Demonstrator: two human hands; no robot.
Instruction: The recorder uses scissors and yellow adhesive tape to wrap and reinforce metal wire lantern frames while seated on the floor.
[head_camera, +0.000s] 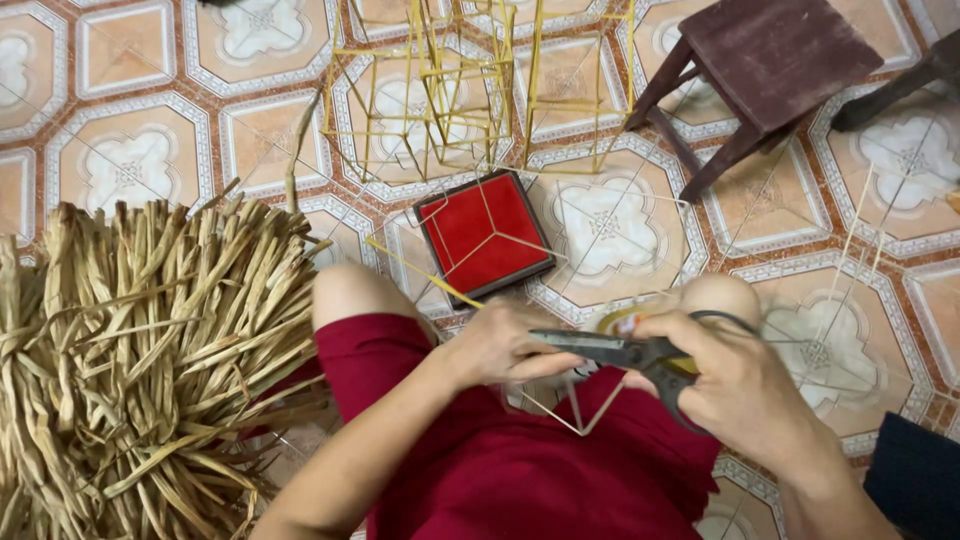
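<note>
Sitting over a patterned tile floor (130, 170), I look down at my lap, with items listed from left to right. At far left lies a large heap of dried straw-coloured leaf strips (140, 350), spreading beside my knee and the red cloth of my garment (520, 470). My left hand (500, 345) is curled closed around thin bamboo sticks (575, 410), which form a pointed frame hanging just beneath both hands; one long yellow stick (420, 272) runs up and leftward from this hand. Above it, on the floor, rests a red square tray with a dark rim (485, 235), crossed by pale sticks. Farther up stand several open cage-like frames of yellow sticks (470, 90), upright and close together. My right hand (725, 385) is clamped on a pair of dark-handled scissors (610, 350), fingers through the loops, blades pointing left toward the left hand and appearing nearly closed, though the blur makes this uncertain. Behind the scissors shows part of a yellowish roll, possibly tape (625, 320). At upper right stands a dark wooden stool (770, 60), well apart from my hands, with loose pale sticks (860, 240) lying on the tiles below it. A dark cloth edge (915, 475) fills the lower right corner.
</note>
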